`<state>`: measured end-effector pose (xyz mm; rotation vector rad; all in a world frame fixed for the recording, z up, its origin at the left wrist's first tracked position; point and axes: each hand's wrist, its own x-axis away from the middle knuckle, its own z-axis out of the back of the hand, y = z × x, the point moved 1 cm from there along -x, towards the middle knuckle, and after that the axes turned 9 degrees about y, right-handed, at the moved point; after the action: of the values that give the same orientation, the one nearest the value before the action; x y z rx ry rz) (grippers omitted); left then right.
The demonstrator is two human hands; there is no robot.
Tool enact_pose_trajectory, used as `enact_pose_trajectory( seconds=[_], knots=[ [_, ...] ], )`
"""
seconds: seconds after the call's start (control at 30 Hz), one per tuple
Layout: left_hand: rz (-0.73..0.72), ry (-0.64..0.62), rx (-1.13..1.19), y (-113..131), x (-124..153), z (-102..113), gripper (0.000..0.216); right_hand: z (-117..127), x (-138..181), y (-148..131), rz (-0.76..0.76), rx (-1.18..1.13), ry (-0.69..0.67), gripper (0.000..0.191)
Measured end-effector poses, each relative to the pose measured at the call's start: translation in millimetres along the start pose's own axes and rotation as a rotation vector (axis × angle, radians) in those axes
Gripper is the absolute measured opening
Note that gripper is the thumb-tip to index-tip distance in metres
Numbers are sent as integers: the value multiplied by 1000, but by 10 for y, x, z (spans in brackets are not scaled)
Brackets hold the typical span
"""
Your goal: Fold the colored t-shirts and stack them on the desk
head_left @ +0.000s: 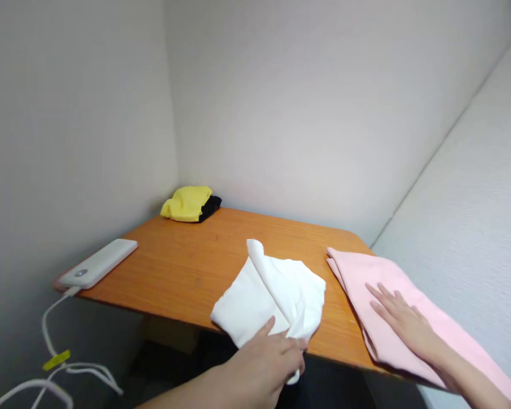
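Note:
My left hand [267, 355] is closed on the near corner of a white cloth [268, 289] that lies crumpled on the wooden table [187, 264], one fold standing up. My right hand [402, 321] rests flat, fingers spread, on a folded pink cloth [366, 272] at the table's right end. The pink cloth reaches past the table edge toward me.
A folded yellow cloth [187, 202] lies on a black one [210, 205] in the far left corner. A white power bank [97, 263] sits at the left edge, its white cable [51, 341] hanging down. Walls close in on the left, back and right.

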<state>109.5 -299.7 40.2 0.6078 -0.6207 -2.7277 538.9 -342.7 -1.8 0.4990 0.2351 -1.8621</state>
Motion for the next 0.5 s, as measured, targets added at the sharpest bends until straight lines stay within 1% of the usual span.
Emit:
enact_pose_trajectory(
  seconds=[0.03, 0.07, 0.1, 0.13, 0.17, 0.2, 0.23, 0.3, 0.37, 0.43, 0.5],
  knots=[
    [8, -7, 2, 62, 4, 25, 29, 104, -35, -93, 20, 6, -29, 58],
    [18, -10, 3, 118, 8, 50, 29, 231, -75, -217, 47, 18, -7, 56],
    [26, -14, 7, 169, 13, 71, 28, 367, -115, -371, 99, 13, 48, 53],
    [35, -22, 15, 214, 20, 87, 28, 494, -153, -548, 156, -29, 82, 50],
    [44, -32, 24, 253, 28, 99, 28, 601, -187, -733, 167, -94, 103, 47],
    [55, -43, 34, 289, 38, 108, 29, 676, -218, -919, 156, -161, 97, 45],
    [66, -50, 47, 323, 50, 117, 31, 712, -244, -1100, 146, -208, 50, 43],
    [74, -53, 93, 391, 84, 146, 39, 685, -289, -1408, 73, -258, -42, 40],
    [72, -55, 167, 452, 136, 207, 47, 580, -325, -1633, 26, -301, -114, 35],
    [100, -31, 226, 472, 199, 317, 50, 485, -354, -1789, 41, -369, -158, 23],
    [158, 58, 218, 421, 257, 478, 45, 484, -372, -1907, 115, -502, -169, 19]
  ],
)
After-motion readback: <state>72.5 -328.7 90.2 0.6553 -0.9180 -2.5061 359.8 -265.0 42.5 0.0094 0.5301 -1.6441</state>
